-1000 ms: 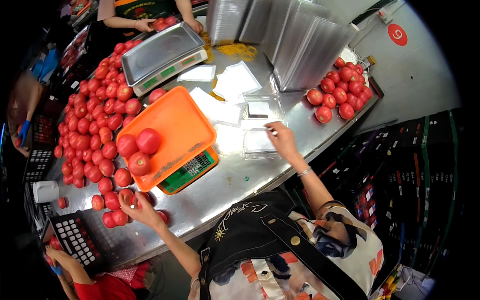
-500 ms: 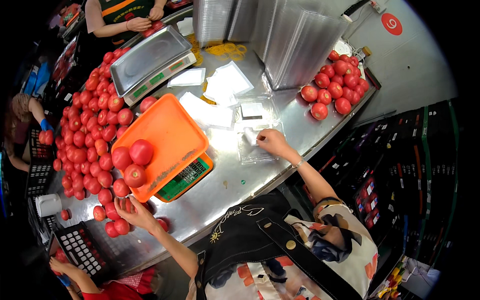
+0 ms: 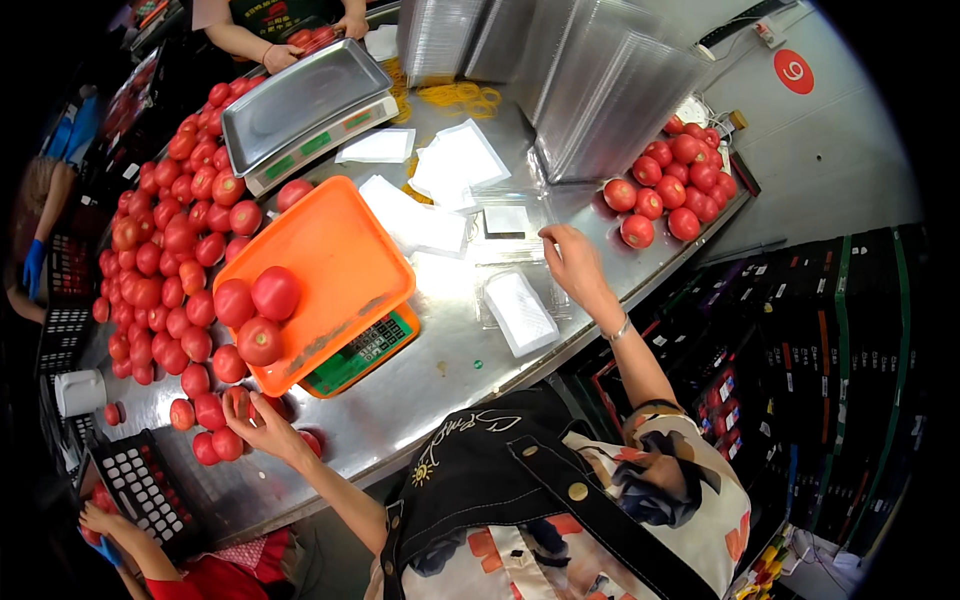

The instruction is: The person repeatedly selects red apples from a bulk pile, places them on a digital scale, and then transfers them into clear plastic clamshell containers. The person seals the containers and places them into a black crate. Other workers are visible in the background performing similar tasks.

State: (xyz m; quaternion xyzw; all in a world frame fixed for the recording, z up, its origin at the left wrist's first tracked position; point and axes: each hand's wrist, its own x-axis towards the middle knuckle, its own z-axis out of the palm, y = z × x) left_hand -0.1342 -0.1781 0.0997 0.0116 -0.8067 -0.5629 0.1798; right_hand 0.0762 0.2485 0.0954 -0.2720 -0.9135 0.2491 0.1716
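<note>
My left hand (image 3: 260, 425) rests at tomatoes (image 3: 208, 410) by the lower-left corner of an orange tray (image 3: 350, 240), fingers curved and apart. Three tomatoes (image 3: 274, 292) lie in that tray, which tilts on a green keypad scale (image 3: 355, 360). My right hand (image 3: 568, 262) is open, fingertips near a clear plastic container (image 3: 540, 210) holding a dark piece topped with white (image 3: 506, 222). A white absorbent pad (image 3: 520, 312) lies askew over a clear container below that hand. More white sheets (image 3: 460, 160) lie behind.
Tomatoes pile at left (image 3: 160, 260) and right (image 3: 675, 195). Behind are a steel-pan scale (image 3: 300, 110), stacked clear containers (image 3: 610, 110) and yellow bands (image 3: 460, 98). A co-worker's arms (image 3: 240, 40) are at the top, another's (image 3: 120, 535) at lower left. Black crates (image 3: 800, 350) stand right.
My right hand has let go of the white pad, which now lies tilted on the container, and has moved up and right. My left hand stays among the tomatoes.
</note>
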